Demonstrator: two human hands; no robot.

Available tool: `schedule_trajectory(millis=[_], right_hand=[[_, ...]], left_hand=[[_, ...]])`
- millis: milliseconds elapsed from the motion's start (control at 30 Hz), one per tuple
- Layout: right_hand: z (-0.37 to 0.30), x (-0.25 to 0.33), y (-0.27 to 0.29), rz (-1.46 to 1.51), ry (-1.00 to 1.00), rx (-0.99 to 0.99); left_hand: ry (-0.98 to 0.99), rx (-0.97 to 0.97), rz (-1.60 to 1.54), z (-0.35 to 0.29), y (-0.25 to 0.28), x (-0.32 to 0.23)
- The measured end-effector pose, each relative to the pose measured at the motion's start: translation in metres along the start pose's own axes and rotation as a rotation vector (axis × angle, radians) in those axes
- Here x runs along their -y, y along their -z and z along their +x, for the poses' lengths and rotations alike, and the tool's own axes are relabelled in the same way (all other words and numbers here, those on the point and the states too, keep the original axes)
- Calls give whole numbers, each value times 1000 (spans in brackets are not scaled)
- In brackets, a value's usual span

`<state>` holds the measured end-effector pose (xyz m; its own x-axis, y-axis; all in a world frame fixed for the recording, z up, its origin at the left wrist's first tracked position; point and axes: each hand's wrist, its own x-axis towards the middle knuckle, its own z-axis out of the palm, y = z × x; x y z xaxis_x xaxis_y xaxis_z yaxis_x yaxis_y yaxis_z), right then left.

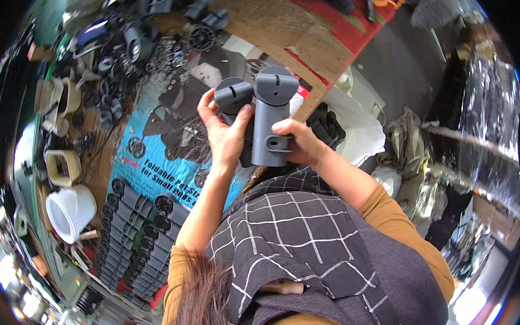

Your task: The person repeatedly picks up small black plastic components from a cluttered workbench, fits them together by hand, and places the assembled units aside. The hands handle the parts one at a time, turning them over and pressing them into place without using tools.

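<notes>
Two dark grey plastic parts are held up side by side over the bench. My left hand (225, 136) is closed around one grey tubular part (233, 95), which has a round, slotted head; its lower end is mostly hidden behind my fingers and the other part. Gripped low on its side by my right hand (301, 137) is a second grey tubular part (269, 123). It stands nearly upright, with a round, slotted cap at the top and an oval opening near the bottom. The two heads are close together; whether they touch I cannot tell.
Rows of similar grey parts (124, 224) lie at the lower left, near a white plastic bucket (75, 212) and a cream container (64, 167). Blue printed sheeting (146, 151) covers the bench. Small rings (167, 58) lie farther back. A white plastic bag (359, 126) is at right.
</notes>
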<state>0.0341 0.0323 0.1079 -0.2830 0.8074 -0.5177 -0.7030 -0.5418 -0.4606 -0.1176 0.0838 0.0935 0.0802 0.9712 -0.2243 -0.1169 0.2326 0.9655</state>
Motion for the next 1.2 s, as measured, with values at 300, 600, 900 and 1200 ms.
schedule_trajectory(millis=[300, 600, 900, 1200], right_hand=[[-89, 55, 189, -454, 179, -727], [-65, -12, 307, -1541, -593, -1017], [104, 153, 141, -1409, 971, -707], [225, 272, 90, -2016, 516, -1171]], left_hand=[[-101, 169, 501, 3, 7, 24], [21, 124, 438, -12, 29, 30], [202, -159, 222, -10, 75, 3], [127, -296, 157, -6, 116, -1]])
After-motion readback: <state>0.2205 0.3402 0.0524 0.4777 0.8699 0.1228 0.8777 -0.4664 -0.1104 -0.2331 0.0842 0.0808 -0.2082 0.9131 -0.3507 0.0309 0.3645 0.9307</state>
